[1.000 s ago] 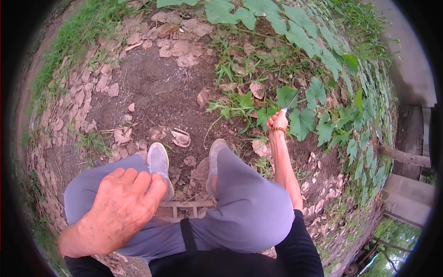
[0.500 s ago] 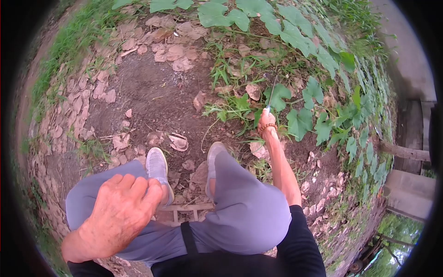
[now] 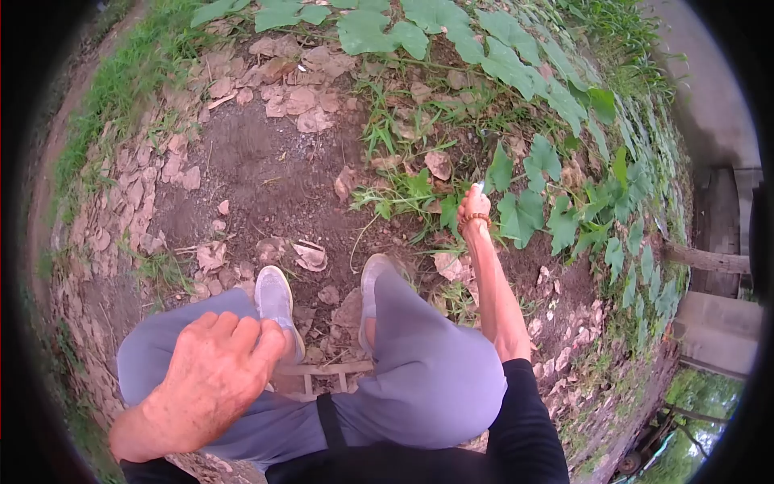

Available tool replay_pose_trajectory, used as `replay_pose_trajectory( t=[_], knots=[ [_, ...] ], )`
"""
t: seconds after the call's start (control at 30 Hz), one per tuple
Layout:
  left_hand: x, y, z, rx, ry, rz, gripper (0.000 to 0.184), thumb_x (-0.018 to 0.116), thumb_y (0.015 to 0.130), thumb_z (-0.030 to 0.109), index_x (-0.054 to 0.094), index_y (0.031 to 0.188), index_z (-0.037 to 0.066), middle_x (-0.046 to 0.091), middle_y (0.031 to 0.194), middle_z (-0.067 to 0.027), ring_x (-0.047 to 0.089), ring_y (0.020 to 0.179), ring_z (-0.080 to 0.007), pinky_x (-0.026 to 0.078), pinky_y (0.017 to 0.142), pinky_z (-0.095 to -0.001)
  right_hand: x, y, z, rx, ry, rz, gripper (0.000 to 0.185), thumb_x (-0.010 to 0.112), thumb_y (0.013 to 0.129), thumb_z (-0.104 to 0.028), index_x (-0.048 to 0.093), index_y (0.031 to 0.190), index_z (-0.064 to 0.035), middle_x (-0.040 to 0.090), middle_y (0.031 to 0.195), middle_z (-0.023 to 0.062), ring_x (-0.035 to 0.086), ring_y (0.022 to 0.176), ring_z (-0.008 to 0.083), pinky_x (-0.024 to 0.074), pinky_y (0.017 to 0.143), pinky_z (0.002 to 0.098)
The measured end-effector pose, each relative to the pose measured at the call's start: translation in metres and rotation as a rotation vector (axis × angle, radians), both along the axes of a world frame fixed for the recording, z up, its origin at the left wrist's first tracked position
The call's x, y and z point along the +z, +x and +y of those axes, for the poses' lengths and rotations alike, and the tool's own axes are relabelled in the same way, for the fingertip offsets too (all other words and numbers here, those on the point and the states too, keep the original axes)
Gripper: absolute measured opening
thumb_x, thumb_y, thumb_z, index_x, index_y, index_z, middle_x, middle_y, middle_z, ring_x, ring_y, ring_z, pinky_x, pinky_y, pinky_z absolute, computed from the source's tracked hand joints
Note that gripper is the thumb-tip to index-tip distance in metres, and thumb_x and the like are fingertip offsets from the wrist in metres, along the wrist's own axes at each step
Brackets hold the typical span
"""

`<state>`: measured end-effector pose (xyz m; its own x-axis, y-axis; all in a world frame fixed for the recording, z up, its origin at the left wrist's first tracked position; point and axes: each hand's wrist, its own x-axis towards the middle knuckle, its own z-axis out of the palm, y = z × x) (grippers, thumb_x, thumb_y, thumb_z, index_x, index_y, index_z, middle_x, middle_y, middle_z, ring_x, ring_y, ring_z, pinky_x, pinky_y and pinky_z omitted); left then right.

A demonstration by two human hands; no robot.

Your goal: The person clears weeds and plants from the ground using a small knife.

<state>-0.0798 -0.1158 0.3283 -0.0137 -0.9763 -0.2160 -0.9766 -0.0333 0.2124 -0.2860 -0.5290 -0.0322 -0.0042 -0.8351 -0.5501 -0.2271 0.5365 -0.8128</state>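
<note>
My right hand [image 3: 472, 206], a beaded bracelet at its wrist, stretches out low among the vine leaves. It is closed around the white handle [image 3: 477, 187] of a slender tool, whose shaft I cannot make out now. Just beside the fist are a broad green vine leaf [image 3: 499, 168] and a larger leaf [image 3: 521, 216]. Grass and weeds [image 3: 411, 189] grow to its left. My left hand [image 3: 211, 373] hangs over my left thigh with its fingers curled in. Nothing shows in it, though its palm faces away from view.
I sit low, apparently on a slatted wooden seat [image 3: 326, 370], with my shoes [image 3: 276, 297] on bare soil [image 3: 266, 161] and dry leaves [image 3: 137, 202]. Vines [image 3: 516, 68] spread ahead and to the right. A wooden pole [image 3: 705, 260] and concrete blocks [image 3: 717, 335] stand at far right.
My right hand has shifted slightly right and its wrist has turned. The thin shaft seen above the fist before is no longer distinguishable. My left hand has barely moved.
</note>
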Motion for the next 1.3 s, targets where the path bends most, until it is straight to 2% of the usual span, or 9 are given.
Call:
replay_pose_trajectory(
  t=[0.27,0.3,0.4,0.43,0.63,0.7,0.83,0.93,1.3],
  knots=[
    [-0.003,0.008,-0.010,-0.026,0.036,0.010,0.021,0.069,0.079,0.013,0.056,0.093,0.004,0.046,0.071,-0.0034,0.052,0.066,-0.0183,0.042,0.058,-0.0339,-0.054,0.022,-0.092,0.087,-0.086,0.411,0.034,0.047,0.096,-0.038,0.052,0.075,-0.0115,0.045,0.058,0.0017,0.039,0.037,0.0182,0.0301,0.034,0.0319],
    [-0.004,0.008,-0.010,-0.030,0.040,0.009,0.021,0.069,0.079,0.013,0.056,0.093,0.004,0.046,0.071,-0.0034,0.052,0.066,-0.0183,0.042,0.058,-0.0339,-0.063,0.031,-0.094,0.104,-0.155,0.619,0.050,0.047,0.097,-0.044,0.065,0.086,0.0008,0.067,0.077,0.0165,0.067,0.067,0.0308,0.0504,0.062,0.0449],
    [-0.005,0.008,-0.012,-0.033,0.053,-0.004,0.023,0.068,0.079,0.012,0.057,0.096,0.002,0.048,0.073,-0.0040,0.052,0.066,-0.0186,0.042,0.059,-0.0341,-0.033,0.042,-0.074,0.081,-0.007,0.354,0.046,0.052,0.084,-0.059,0.051,0.072,-0.0144,0.046,0.054,0.0025,0.038,0.041,0.0198,0.0303,0.036,0.0444],
    [-0.005,0.008,-0.012,-0.038,0.077,-0.007,0.023,0.067,0.079,0.011,0.056,0.097,0.002,0.048,0.073,-0.0044,0.052,0.066,-0.0190,0.042,0.059,-0.0342,-0.056,0.043,-0.082,0.152,-0.152,0.664,0.054,0.048,0.098,-0.047,0.066,0.095,0.0036,0.071,0.084,0.0209,0.069,0.077,0.0368,0.0536,0.071,0.0482],
    [-0.002,0.005,-0.016,-0.050,0.099,0.003,0.028,0.066,0.076,0.009,0.054,0.100,0.001,0.050,0.075,-0.0054,0.054,0.069,-0.0205,0.042,0.063,-0.0350,-0.186,-0.022,-0.121,0.135,-0.023,0.449,0.055,0.042,0.088,-0.065,0.054,0.074,-0.0129,0.049,0.053,0.0078,0.046,0.046,0.0267,0.0387,0.044,0.0451],
    [-0.001,0.003,-0.016,-0.050,0.104,0.012,0.029,0.066,0.075,0.010,0.054,0.101,0.001,0.050,0.075,-0.0054,0.054,0.070,-0.0207,0.042,0.064,-0.0351,-0.060,0.007,-0.058,0.364,-0.098,0.736,0.052,0.046,0.100,-0.046,0.061,0.112,0.0031,0.069,0.106,0.0233,0.068,0.093,0.0374,0.0514,0.081,0.0475],
    [-0.001,0.002,-0.016,-0.050,0.116,0.013,0.029,0.066,0.076,0.009,0.054,0.101,0.001,0.050,0.075,-0.0054,0.054,0.071,-0.0210,0.042,0.065,-0.0353,-0.049,-0.004,-0.040,0.320,-0.199,0.661,0.054,0.045,0.099,-0.045,0.060,0.114,0.0044,0.068,0.105,0.0256,0.068,0.096,0.0405,0.0505,0.085,0.0496],
    [-0.003,0.001,-0.017,-0.054,0.105,0.000,0.028,0.066,0.076,0.009,0.054,0.101,0.001,0.050,0.075,-0.0054,0.054,0.070,-0.0210,0.042,0.063,-0.0351,-0.062,-0.008,-0.051,0.285,-0.272,0.713,0.059,0.038,0.096,-0.058,0.067,0.098,-0.0068,0.068,0.090,0.0113,0.063,0.079,0.0290,0.0501,0.062,0.0472],
    [-0.007,0.005,-0.019,-0.008,0.159,0.004,0.026,0.071,0.082,0.016,0.059,0.101,0.003,0.047,0.076,-0.0052,0.053,0.072,-0.0226,0.043,0.064,-0.0375,-0.071,0.045,-0.097,0.080,0.134,0.219,0.049,0.043,0.093,-0.056,0.055,0.074,-0.0117,0.052,0.055,0.0052,0.049,0.043,0.0210,0.0370,0.038,0.0430]
  ],
)
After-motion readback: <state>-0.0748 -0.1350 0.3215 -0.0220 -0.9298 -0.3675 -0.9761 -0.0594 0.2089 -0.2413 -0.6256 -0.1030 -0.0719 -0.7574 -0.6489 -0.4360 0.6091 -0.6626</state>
